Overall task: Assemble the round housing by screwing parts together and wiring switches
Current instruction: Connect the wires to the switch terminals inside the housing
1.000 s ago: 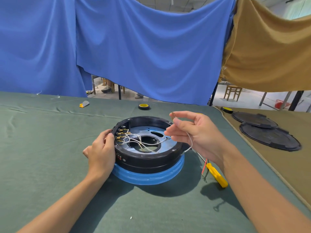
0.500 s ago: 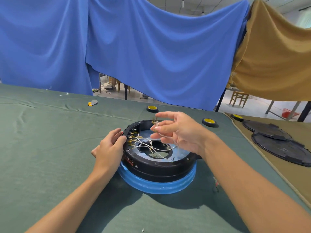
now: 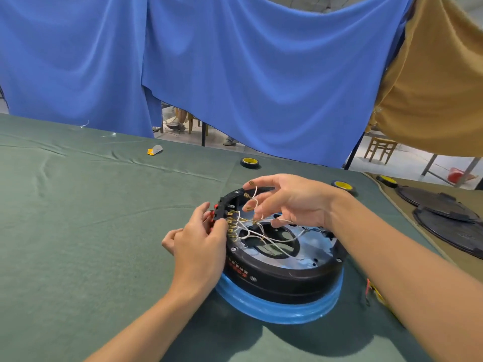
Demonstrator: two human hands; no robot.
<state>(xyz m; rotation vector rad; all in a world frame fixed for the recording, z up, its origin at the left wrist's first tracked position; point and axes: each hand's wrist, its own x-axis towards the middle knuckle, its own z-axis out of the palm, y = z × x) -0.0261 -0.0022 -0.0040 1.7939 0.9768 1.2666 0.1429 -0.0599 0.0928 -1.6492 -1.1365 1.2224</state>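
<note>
Since half a second ago: right hand [image 3: 292, 202] brought lower and further left, now over the switch side of the round housing [image 3: 282, 270]; left hand [image 3: 198, 244] slid up from the side wall, fingertips now at the rim.

Far beyond the left hand, on the green cloth [image 3: 78, 231]: a small yellow-and-grey scrap [image 3: 154, 150]. Left hand curled against the housing's left rim, thumb on top, other fingers outside, gripping the rim right at the red switches [image 3: 214, 214]. Just inside that thumb: a row of brass terminals [image 3: 232, 223], with white wires [image 3: 257, 223] running from them across the grey inner plate. Housing lying flat between both hands, seated on a blue ring [image 3: 274, 308]. Beyond both hands: a tape roll [image 3: 250, 162] with a yellow core.

Right hand above the housing's far-left rim, fingers spread and part-curled, one white strand drawn up among the fingertips, a brass end at the topmost fingertip; exact pinch too blurred to tell. Behind the right wrist: a second tape roll [image 3: 343, 184]. Under the right forearm: a yellow-handled tool [image 3: 376, 293], mostly hidden. Well right of that arm, on tan cloth: two black round lids [image 3: 452, 228].
</note>
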